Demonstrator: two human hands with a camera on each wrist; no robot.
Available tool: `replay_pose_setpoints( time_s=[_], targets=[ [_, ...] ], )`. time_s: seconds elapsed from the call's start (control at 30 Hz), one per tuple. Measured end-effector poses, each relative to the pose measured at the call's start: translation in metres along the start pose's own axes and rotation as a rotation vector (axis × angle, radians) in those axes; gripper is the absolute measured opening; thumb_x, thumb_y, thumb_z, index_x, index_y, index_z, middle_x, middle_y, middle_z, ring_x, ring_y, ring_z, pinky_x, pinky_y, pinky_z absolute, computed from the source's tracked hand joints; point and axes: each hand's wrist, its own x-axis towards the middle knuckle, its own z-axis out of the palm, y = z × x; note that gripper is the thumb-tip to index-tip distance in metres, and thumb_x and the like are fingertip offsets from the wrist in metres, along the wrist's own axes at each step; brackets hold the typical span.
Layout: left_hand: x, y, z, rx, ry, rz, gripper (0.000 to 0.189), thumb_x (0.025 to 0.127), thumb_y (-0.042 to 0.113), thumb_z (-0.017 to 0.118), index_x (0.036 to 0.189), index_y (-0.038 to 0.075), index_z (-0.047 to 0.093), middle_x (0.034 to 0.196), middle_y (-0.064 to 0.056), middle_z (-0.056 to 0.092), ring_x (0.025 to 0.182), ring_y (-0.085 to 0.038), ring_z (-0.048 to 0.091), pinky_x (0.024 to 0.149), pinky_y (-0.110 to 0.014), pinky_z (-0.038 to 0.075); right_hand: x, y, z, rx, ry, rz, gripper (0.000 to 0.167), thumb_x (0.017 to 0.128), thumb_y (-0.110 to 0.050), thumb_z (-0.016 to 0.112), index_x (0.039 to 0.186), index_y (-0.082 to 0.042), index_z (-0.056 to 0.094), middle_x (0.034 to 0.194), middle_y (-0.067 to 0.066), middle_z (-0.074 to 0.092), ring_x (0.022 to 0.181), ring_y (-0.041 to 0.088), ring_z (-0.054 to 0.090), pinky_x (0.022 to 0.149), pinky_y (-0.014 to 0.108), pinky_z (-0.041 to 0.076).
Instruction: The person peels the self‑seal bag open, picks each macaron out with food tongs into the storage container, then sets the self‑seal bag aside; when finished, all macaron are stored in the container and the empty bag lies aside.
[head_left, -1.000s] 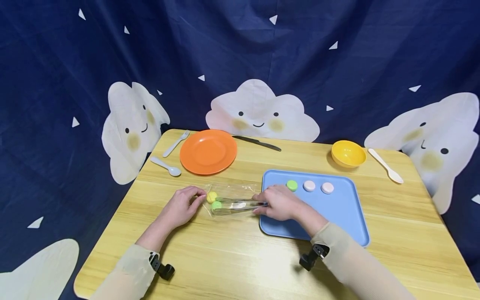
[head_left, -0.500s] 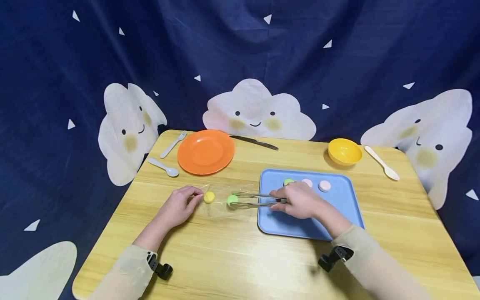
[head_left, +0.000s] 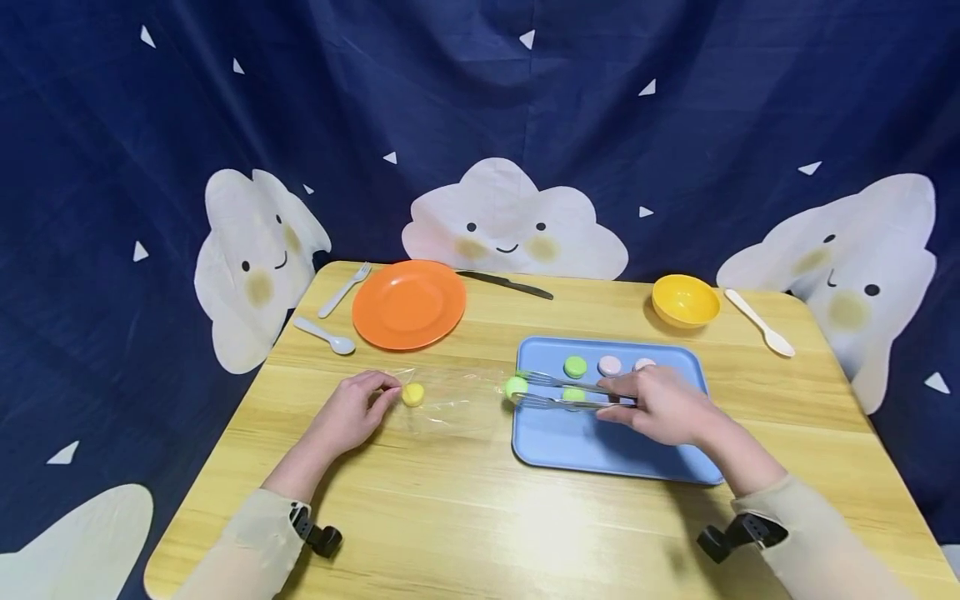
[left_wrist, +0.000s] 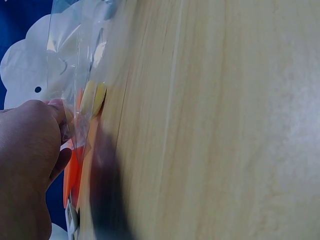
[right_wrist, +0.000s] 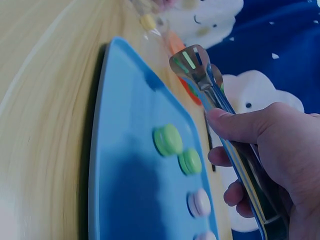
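My left hand (head_left: 362,410) pinches the left end of a clear plastic bag (head_left: 457,400), which lies flat on the table. One yellow macaron (head_left: 412,394) is inside it, close to the fingertips; the left wrist view also shows this yellow macaron (left_wrist: 93,98) through the film. Above the blue tray (head_left: 547,442), my right hand (head_left: 667,406) grips metal tongs (head_left: 577,403). Between their tips is a green macaron (head_left: 515,388), over the tray's left rim. Under and behind the tongs sit green macarons (right_wrist: 168,139) and pink macarons (right_wrist: 200,202) on the tray.
An orange plate (head_left: 408,305) stands at the back left, with a fork (head_left: 345,290) and spoon (head_left: 325,336) beside it. A dark knife (head_left: 506,284) lies behind. At the back right are a yellow bowl (head_left: 685,301) and a white spoon (head_left: 759,322).
The tongs in my right hand have moved right, carrying the green macaron out of the bag to the tray's left rim. My left hand keeps its hold on the bag.
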Motion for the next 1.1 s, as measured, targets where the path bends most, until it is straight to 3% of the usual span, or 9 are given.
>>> replay_pose_setpoints(
  time_s=[0.27, 0.57, 0.77, 1.0, 1.1],
  targets=[
    [-0.002, -0.002, -0.001, 0.020, 0.006, -0.013, 0.005, 0.102, 0.011, 0.073, 0.105, 0.010, 0.076, 0.104, -0.002, 0.075, 0.100, -0.023, 0.073, 0.087, -0.046, 0.061, -0.029, 0.011, -0.022, 0.061, -0.007, 0.106, 0.030, 0.093, -0.029, 0.085, 0.118, -0.013, 0.082, 0.098, -0.007, 0.077, 0.053, -0.004, 0.037, 0.044, 0.022, 0.031],
    [-0.003, -0.001, -0.004, 0.026, -0.003, -0.010, 0.005, 0.102, 0.012, 0.074, 0.105, 0.010, 0.076, 0.103, -0.001, 0.075, 0.100, -0.023, 0.073, 0.088, -0.045, 0.061, -0.072, 0.027, -0.035, 0.034, 0.058, 0.134, 0.035, 0.089, -0.025, 0.088, 0.119, -0.009, 0.081, 0.080, -0.018, 0.070, 0.051, -0.008, 0.042, 0.047, 0.020, 0.036],
    [-0.002, 0.000, -0.002, 0.027, -0.004, -0.010, 0.004, 0.102, 0.012, 0.074, 0.105, 0.010, 0.076, 0.103, -0.001, 0.075, 0.099, -0.022, 0.073, 0.087, -0.044, 0.061, -0.098, 0.037, -0.035, -0.001, 0.086, 0.161, 0.037, 0.086, -0.023, 0.090, 0.117, -0.006, 0.081, 0.103, 0.003, 0.080, 0.052, -0.009, 0.039, 0.051, 0.020, 0.036],
    [-0.001, -0.002, 0.000, 0.033, -0.003, -0.002, 0.004, 0.102, 0.012, 0.074, 0.104, 0.010, 0.076, 0.103, -0.002, 0.075, 0.099, -0.022, 0.073, 0.087, -0.044, 0.061, -0.113, 0.047, -0.030, -0.029, 0.076, 0.238, 0.038, 0.085, -0.029, 0.091, 0.116, -0.009, 0.082, 0.099, 0.001, 0.079, 0.049, -0.007, 0.033, 0.047, 0.021, 0.030],
    [-0.001, -0.002, 0.001, 0.033, -0.006, -0.005, 0.004, 0.102, 0.013, 0.074, 0.104, 0.010, 0.076, 0.103, -0.002, 0.075, 0.100, -0.022, 0.073, 0.088, -0.044, 0.061, -0.117, 0.051, -0.027, -0.041, 0.062, 0.269, 0.040, 0.085, -0.031, 0.090, 0.117, -0.009, 0.082, 0.081, -0.010, 0.075, 0.049, -0.006, 0.031, 0.047, 0.022, 0.028]
  ],
)
